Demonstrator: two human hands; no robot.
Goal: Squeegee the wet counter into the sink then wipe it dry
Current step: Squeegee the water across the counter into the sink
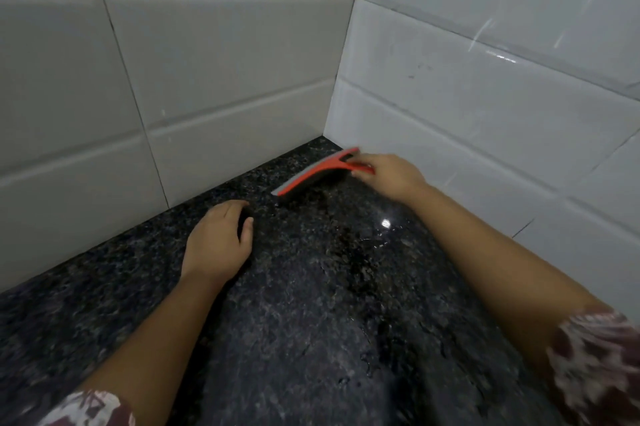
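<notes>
A red squeegee (313, 172) with a grey blade stands on the dark speckled granite counter (311, 304) close to the far corner. My right hand (389, 176) grips its red handle from the right. Its blade runs diagonally from the corner toward the lower left. My left hand (220, 240) rests palm down on the counter, just left of the blade's near end, with nothing in it. A wet streak and a bright glint (385, 224) show on the stone in front of the squeegee. No sink is in view.
White tiled walls (214, 79) close the counter at the back and on the right (485, 96), meeting in a corner behind the squeegee. The counter stretches toward me between my forearms. Patterned sleeves (595, 363) show at the bottom corners.
</notes>
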